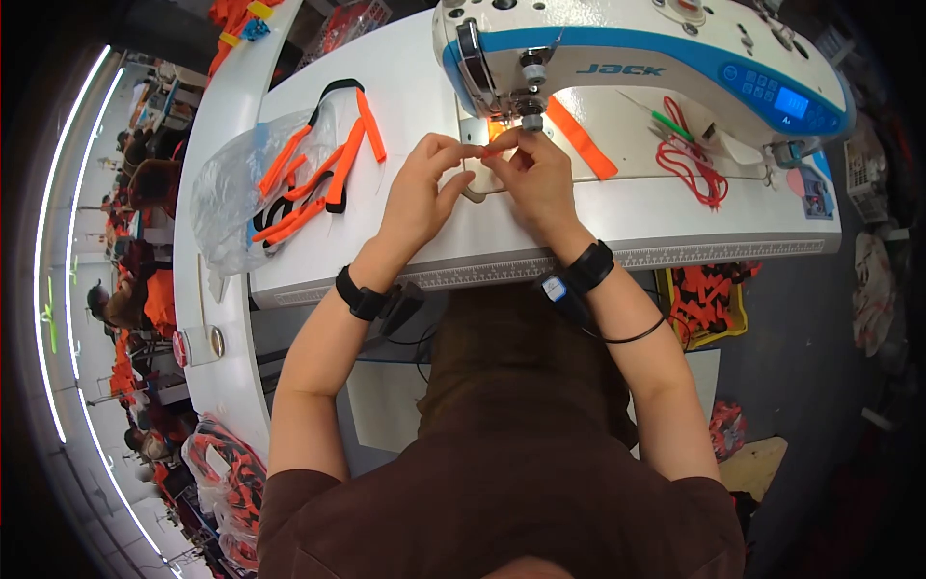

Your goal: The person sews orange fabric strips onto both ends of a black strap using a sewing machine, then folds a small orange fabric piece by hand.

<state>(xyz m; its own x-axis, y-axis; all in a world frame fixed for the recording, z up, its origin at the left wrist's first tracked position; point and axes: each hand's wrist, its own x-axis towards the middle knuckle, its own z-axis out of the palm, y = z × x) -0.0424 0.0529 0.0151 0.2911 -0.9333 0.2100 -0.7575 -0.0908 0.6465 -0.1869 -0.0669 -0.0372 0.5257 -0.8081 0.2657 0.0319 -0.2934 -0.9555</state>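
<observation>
Lying between left hand (pixel 424 183), right hand (pixel 536 183) — orange fabric (pixel 493 152).

So we had on a plain dark brown tee (pixel 502 473) with short sleeves (pixel 301 487), plus brownish-olive pants (pixel 526 352). Our left hand (pixel 420 193) and right hand (pixel 538 188) were bare, with chunky black straps on the left wrist (pixel 359 294) and right wrist (pixel 591 265). Each strap had a dark little box, the right one with a blue-and-white sticker (pixel 554 288), and a thin black cord (pixel 641 337) looped over our right forearm.
</observation>
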